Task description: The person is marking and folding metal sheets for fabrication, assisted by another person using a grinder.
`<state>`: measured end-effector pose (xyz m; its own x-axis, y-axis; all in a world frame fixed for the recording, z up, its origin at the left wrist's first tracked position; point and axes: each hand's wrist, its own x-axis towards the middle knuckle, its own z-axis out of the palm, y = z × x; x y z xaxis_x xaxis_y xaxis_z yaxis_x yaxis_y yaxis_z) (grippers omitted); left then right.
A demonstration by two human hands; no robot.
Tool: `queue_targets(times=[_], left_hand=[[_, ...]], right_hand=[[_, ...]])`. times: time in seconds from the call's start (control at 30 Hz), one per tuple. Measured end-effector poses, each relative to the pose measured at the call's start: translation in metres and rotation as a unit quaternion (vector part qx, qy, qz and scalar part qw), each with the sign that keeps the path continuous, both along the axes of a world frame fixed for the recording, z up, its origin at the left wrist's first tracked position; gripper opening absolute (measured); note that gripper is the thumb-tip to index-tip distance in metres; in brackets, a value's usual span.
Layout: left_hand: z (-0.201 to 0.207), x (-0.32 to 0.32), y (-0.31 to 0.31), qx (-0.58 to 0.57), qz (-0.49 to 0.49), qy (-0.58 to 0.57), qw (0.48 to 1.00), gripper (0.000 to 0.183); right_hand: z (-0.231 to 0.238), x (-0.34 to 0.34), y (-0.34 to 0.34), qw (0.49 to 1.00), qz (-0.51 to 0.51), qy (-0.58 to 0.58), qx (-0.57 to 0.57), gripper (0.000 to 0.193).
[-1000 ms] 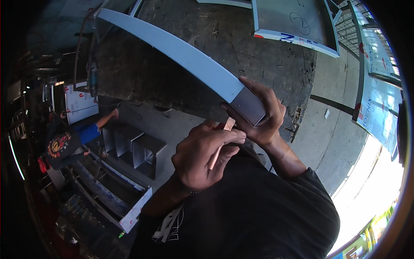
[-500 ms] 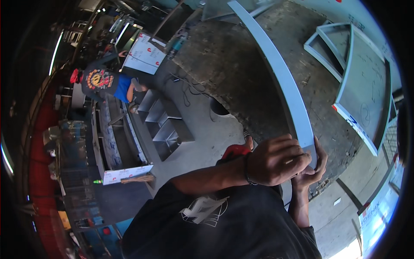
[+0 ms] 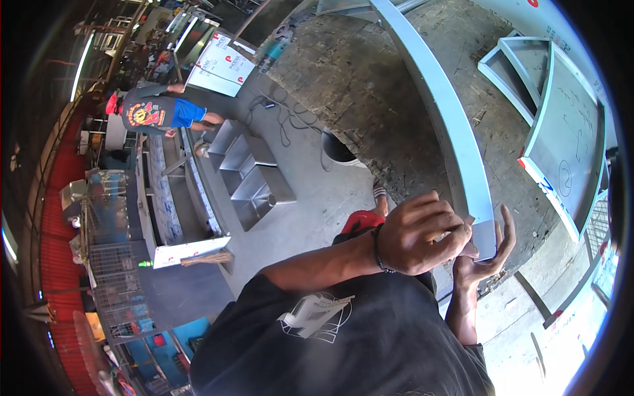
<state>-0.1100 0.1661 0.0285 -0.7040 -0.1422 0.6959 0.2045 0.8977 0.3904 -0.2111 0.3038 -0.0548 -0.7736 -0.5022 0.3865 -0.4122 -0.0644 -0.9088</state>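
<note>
A long metal strip with a pale blue face and folded side runs from the far edge of the workbench toward me. Its near end is bare grey. My left hand has curled fingers at the left edge of that end, thumb and forefinger pressed close together; whatever lies between them cannot be made out. Around the grey end from below and the right is my right hand, its thumb on the left side and one finger raised along the right. The strip hides part of the right fingers.
The dark, worn workbench carries pale metal frames on the right. Beyond its left side are a cable, a round bin and steel sink bowls. A co-worker stands farther left beside a long metal frame.
One finger of my right hand has lifted away from the strip's right edge. My left fingers have shifted slightly up and left. The co-worker now stands more upright, arm toward the white panel.
</note>
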Motion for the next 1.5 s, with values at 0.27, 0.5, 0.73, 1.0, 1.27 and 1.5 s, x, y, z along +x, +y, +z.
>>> queue_targets(times=[0.27,0.5,0.73,1.0,1.27,1.5], left_hand=[[0.026,0.023,-0.001,0.030,-0.011,-0.051,0.998,0.043],[0.025,0.039,0.001,-0.008,-0.019,-0.056,0.998,0.033],[0.023,0.044,0.008,-0.061,-0.048,-0.073,0.994,0.033],[0.021,0.034,0.006,-0.121,-0.032,-0.034,0.992,0.029],[0.020,0.026,0.006,-0.149,-0.022,-0.027,0.988,0.028],[0.021,0.014,0.001,-0.167,-0.011,-0.037,0.985,0.025]], right_hand=[[0.029,0.004,-0.010,0.995,0.070,0.061,-0.024,0.055],[0.044,0.013,-0.009,0.992,0.065,0.107,-0.030,0.056],[0.044,0.012,-0.009,0.990,0.081,0.107,-0.047,0.060],[0.042,0.011,-0.011,0.991,0.063,0.108,-0.055,0.057],[0.040,0.007,-0.007,0.991,0.084,0.093,-0.046,0.057],[0.047,0.001,-0.004,0.993,0.082,0.076,-0.033,0.057]])
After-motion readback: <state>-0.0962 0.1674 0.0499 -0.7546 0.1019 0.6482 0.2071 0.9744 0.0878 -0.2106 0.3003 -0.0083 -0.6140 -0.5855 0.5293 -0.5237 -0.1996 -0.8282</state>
